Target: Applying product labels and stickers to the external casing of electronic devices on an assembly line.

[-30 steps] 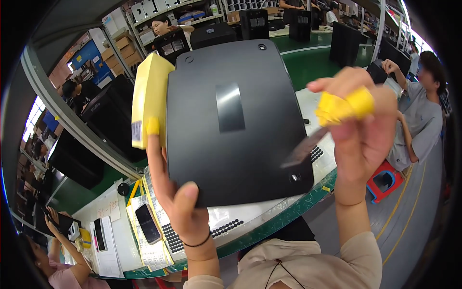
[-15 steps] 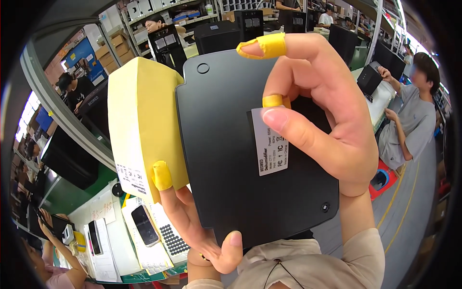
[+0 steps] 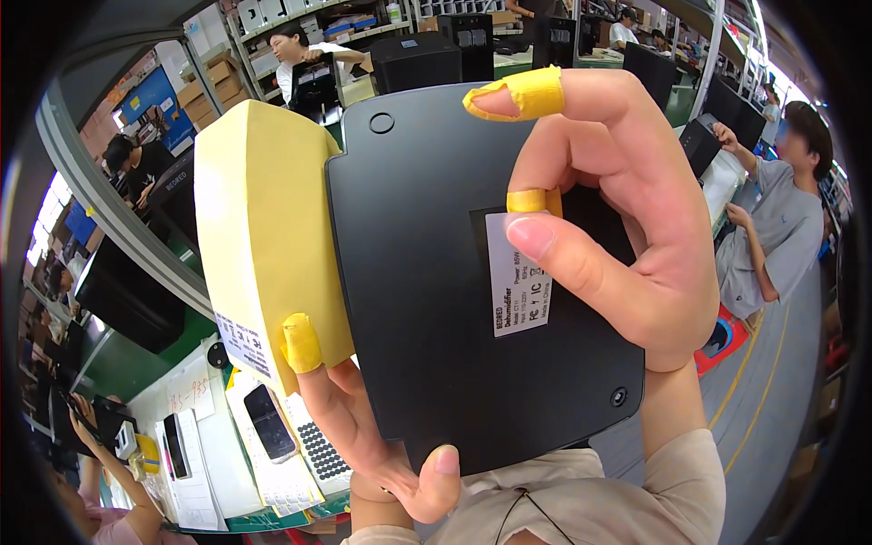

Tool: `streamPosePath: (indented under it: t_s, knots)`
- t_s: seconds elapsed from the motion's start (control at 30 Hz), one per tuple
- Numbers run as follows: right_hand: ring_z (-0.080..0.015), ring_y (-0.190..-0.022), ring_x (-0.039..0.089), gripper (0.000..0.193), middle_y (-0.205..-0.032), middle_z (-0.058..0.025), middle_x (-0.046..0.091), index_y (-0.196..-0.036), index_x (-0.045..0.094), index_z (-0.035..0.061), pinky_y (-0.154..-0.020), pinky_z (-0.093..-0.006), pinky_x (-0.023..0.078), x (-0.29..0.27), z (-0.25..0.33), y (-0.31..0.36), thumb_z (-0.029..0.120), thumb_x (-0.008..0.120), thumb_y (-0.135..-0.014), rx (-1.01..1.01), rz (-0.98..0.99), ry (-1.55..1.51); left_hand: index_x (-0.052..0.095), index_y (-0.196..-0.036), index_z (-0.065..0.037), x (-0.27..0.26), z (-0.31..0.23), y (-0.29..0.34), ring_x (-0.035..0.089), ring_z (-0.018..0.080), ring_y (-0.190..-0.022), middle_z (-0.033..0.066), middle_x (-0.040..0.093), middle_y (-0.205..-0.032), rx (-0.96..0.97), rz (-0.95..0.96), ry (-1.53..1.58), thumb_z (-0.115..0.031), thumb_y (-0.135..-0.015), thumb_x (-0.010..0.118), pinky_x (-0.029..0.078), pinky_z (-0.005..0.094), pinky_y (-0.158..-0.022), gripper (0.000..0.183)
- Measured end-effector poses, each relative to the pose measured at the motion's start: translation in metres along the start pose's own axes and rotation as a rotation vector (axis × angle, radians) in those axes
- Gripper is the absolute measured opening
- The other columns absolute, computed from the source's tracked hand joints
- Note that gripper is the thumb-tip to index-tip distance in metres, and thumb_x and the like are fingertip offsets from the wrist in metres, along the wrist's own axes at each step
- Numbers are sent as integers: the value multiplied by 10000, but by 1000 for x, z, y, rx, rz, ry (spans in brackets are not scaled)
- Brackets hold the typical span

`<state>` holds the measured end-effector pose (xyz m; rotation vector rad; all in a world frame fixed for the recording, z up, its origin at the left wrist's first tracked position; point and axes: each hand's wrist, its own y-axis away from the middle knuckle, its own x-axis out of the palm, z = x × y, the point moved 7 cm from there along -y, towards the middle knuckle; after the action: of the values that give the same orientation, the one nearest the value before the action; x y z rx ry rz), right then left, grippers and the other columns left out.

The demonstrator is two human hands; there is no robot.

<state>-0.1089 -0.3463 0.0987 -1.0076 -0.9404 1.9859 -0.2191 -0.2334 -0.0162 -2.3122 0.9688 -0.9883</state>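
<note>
A black dehumidifier (image 3: 427,300) is held up before me, its flat side facing me. My left hand (image 3: 363,445) grips its lower left edge, the thumb at the bottom corner. A yellow-wrapped fingertip of that hand rests on a curved yellow label backing strip (image 3: 272,227), which has printed white labels at its lower end. My right hand (image 3: 627,218) pinches a light grey label (image 3: 520,309) between thumb and a yellow-wrapped finger. The label lies over a shallow dark recess (image 3: 479,229), whose left part shows uncovered; I cannot tell whether the label is stuck down.
At lower left, a worktable (image 3: 218,454) bears a phone (image 3: 271,422), another phone (image 3: 176,445) and a sheet of black round dots (image 3: 322,451). More black units (image 3: 418,64) stand beyond. Co-workers sit around, one in grey (image 3: 772,218) at right. A red stool (image 3: 722,338) is on the floor.
The label and my right hand have shifted slightly right relative to the recess, baring more of it. The yellow strip has moved slightly left. A co-worker at the back has straightened up.
</note>
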Motion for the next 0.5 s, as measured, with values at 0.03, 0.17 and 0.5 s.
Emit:
streamPosePath:
  t_s: [0.03, 0.17, 0.5]
  knots:
    - [-71, -655, 465, 481, -729, -22, 527, -1220, 478, -52, -631, -203, 353, 0, -1, 0, 43, 617, -769, 2, -1, 1, 159, -1503, -133, -3, 1, 1, 364, 355, -1347, 172, 302, -1479, 0, -46, -32, -328, -570, 736, 311, 529, -1120, 1114]
    - [-74, -642, 466, 477, -733, -30, 539, -1214, 482, -52, -613, -204, 355, -1, -1, 0, 31, 620, -765, -36, 8, 13, -54, -1494, -36, 1, -2, 2, 268, 379, -1370, 259, 138, -1493, 8, 115, -44, -277, -673, 671, 276, 491, -1109, 1122]
    - [-75, -633, 488, 436, -799, -66, 591, -1189, 488, -55, -579, -195, 375, -3, 0, 2, 16, 619, -779, -124, 80, 77, -66, -1502, -91, 1, -1, 4, 304, 365, -1350, 236, 175, -1480, -57, 103, -76, -293, -674, 695, 309, 479, -1089, 1143]
